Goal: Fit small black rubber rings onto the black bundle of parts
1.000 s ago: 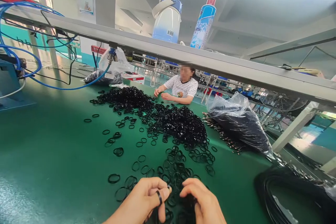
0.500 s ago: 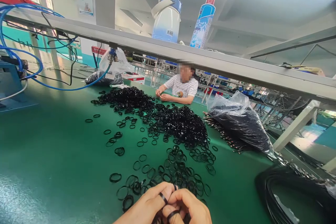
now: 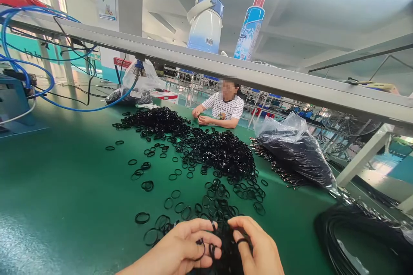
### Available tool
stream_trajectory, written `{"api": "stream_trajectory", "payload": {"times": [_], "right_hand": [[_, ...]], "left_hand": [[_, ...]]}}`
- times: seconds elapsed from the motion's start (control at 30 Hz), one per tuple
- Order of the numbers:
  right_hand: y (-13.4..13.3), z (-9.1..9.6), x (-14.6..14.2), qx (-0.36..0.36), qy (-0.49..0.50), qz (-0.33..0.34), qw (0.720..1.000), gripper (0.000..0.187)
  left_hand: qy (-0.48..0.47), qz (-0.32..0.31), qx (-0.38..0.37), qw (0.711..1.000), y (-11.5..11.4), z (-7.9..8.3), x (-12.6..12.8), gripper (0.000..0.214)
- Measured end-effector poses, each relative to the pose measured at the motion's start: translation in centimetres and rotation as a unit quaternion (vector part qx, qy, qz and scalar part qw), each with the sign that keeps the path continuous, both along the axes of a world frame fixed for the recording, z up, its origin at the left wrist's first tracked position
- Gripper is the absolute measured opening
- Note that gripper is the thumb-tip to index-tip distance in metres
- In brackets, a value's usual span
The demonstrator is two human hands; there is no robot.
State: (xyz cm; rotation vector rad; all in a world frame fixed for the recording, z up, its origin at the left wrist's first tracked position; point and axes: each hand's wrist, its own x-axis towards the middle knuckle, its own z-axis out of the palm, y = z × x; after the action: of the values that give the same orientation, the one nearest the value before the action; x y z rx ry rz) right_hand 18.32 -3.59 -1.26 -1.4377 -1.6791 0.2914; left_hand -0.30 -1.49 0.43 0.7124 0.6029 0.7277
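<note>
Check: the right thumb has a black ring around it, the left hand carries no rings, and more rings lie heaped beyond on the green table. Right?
Not quite: the left hand does carry rings; the head view shows them at its fingers. The rest stands: a black ring around the right thumb, more rings heaped beyond on the green table.

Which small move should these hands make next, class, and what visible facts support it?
Probably bring the right hand in to the left hand. The left has black rings at its fingers; the right is close by but apart from it, with a ring around its thumb and none visibly pinched at its fingertips, so it seems free to take one.
</note>
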Motion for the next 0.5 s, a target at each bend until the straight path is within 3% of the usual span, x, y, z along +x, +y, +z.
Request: {"api": "stream_trajectory", "payload": {"times": [0.07,0.13,0.33,0.5], "right_hand": [[0.1,-0.2,0.1,0.032,0.01,0.035,0.999,0.034],[0.0,-0.2,-0.3,0.024,0.027,0.058,0.998,0.034],[-0.1,-0.5,-1.6,-0.14,0.103,0.139,0.975,0.022],[0.0,-0.5,-1.2,-0.112,0.066,0.068,0.989,0.012]], "left_hand": [[0.026,0.011,0.017,0.999,0.1,-0.3,0.1,0.035],[0.04,0.016,0.035,0.998,0.2,-0.6,0.3,0.033],[0.086,0.023,0.087,0.992,0.7,-2.2,0.4,0.045],[0.168,0.054,0.174,0.969,1.3,-2.7,0.2,0.038]]}}
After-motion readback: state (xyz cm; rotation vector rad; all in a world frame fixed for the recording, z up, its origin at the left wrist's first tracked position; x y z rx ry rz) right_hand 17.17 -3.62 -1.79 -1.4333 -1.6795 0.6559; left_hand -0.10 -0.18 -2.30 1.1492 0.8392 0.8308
